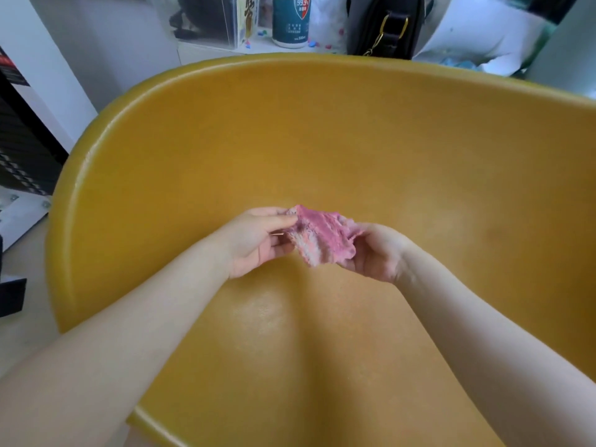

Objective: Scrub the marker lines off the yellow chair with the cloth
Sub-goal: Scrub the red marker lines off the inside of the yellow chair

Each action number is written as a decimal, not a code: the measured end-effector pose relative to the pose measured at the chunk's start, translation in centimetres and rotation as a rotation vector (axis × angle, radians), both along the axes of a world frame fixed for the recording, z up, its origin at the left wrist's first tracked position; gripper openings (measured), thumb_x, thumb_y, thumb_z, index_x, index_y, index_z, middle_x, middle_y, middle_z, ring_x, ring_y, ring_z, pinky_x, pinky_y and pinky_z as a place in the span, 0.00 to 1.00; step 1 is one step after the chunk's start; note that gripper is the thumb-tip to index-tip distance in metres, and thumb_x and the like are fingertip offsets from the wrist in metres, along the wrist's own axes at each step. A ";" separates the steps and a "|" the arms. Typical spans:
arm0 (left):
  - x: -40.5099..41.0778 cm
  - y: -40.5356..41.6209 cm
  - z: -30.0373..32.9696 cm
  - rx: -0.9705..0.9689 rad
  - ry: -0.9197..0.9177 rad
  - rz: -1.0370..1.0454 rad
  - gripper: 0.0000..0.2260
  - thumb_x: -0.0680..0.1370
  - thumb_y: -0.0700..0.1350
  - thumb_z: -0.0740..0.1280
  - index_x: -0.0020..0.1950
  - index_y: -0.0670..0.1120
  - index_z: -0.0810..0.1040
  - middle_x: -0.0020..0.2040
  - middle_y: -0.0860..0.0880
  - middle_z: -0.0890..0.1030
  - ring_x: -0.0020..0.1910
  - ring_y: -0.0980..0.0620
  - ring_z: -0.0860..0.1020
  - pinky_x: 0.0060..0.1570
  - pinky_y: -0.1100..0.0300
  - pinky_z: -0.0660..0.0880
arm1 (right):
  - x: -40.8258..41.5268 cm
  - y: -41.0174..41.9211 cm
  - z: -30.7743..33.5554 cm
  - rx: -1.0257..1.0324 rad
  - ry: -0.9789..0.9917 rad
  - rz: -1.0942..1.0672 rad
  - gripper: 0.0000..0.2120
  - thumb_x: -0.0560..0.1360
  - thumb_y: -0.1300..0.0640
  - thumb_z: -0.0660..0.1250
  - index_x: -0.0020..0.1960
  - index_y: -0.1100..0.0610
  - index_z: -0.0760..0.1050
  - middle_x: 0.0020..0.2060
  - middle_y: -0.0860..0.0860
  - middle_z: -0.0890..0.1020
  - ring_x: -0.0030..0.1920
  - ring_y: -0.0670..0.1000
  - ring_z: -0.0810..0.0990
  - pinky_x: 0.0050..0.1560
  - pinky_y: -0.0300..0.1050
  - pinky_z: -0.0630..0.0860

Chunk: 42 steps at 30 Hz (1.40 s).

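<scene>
Crumpled pink cloth, paler fuzzy patches underneath.

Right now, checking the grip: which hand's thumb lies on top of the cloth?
The left hand: its thumb lies across the pink cloth; the right hand cups it from below.

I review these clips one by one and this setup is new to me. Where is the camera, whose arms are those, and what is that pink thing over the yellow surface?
There is no machine here. The single picture comes from a camera worn on a person's head, looking forward and down, so the two bare arms are the wearer's own. The left hand and the right hand each pinch one side of a crumpled pink cloth, holding it up between them above the seat. The yellow surface is the curved shell of a yellow chair. I can make out no clear marker lines on it. Behind the chair stand a white bottle and a black bag.
</scene>
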<state>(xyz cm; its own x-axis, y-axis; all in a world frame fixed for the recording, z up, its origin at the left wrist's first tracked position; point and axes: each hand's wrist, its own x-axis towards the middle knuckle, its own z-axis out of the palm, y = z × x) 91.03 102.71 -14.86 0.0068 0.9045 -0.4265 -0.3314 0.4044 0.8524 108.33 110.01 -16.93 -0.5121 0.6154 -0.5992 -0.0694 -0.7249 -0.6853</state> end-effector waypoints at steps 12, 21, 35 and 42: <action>0.7 0.3 0.2 0.089 0.058 0.155 0.06 0.76 0.35 0.65 0.50 0.44 0.73 0.44 0.46 0.81 0.40 0.55 0.81 0.42 0.65 0.80 | -0.2 -2.3 -0.6 0.624 -0.037 0.106 0.14 0.72 0.61 0.69 0.55 0.62 0.71 0.43 0.56 0.79 0.38 0.56 0.79 0.45 0.46 0.76; -0.5 -0.4 -0.4 0.126 0.391 0.133 0.06 0.78 0.42 0.64 0.41 0.51 0.75 0.40 0.54 0.76 0.43 0.56 0.73 0.48 0.62 0.67 | -0.7 -1.7 -1.4 0.337 0.113 0.057 0.23 0.64 0.58 0.72 0.54 0.68 0.73 0.45 0.60 0.71 0.41 0.55 0.68 0.42 0.43 0.71; -2.2 1.8 -1.1 -0.041 -0.055 0.219 0.05 0.78 0.36 0.62 0.42 0.41 0.73 0.27 0.49 0.80 0.23 0.59 0.78 0.24 0.68 0.75 | -5.0 -1.4 -1.8 0.484 0.408 0.087 0.20 0.59 0.61 0.79 0.43 0.58 0.70 0.37 0.55 0.81 0.30 0.53 0.79 0.35 0.47 0.79; -7.4 4.5 -0.4 0.147 0.689 0.135 0.02 0.77 0.39 0.66 0.46 0.44 0.78 0.41 0.50 0.81 0.41 0.51 0.80 0.44 0.59 0.78 | -10.4 1.3 0.3 0.796 0.036 -0.134 0.16 0.71 0.72 0.67 0.46 0.55 0.66 0.43 0.54 0.77 0.32 0.52 0.76 0.29 0.43 0.76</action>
<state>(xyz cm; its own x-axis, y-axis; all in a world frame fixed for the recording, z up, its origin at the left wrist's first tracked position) 83.60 107.24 -15.24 -0.3357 0.9271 -0.1670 0.2630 0.2625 0.9284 97.91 111.33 -16.67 -0.4139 0.9083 0.0600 -0.1529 -0.0044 -0.9882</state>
